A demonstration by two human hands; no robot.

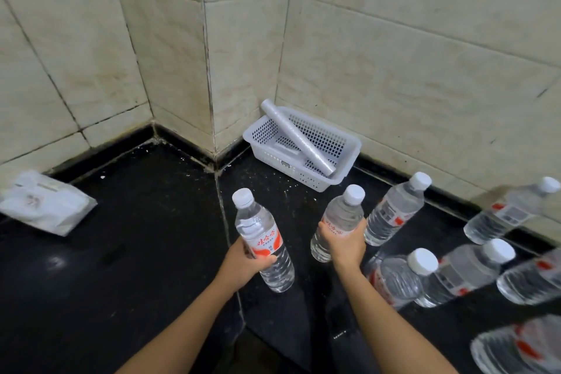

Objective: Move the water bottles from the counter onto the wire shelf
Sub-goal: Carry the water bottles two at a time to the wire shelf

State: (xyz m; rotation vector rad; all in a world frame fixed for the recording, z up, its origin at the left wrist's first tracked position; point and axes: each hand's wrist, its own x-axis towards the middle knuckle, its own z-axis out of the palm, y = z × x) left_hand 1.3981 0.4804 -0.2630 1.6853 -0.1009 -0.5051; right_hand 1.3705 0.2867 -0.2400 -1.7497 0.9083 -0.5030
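We see 2 hands, each wrapped around a water bottle. The left hand (pixel 247 259) is clamped on the left bottle (pixel 262 240), lifted and tilted above the black counter (pixel 127 252). The right hand (pixel 346 244) is closed around the right bottle (pixel 340 222); we cannot tell if it rests on the counter. At 3 o'clock, 5 more bottles (pixel 394 209) stand near the tiled wall (pixel 394 55). At 12 o'clock sits a white basket (pixel 349 150) holding a roll (pixel 297 136). At 9 o'clock lies a white packet (pixel 45 206).
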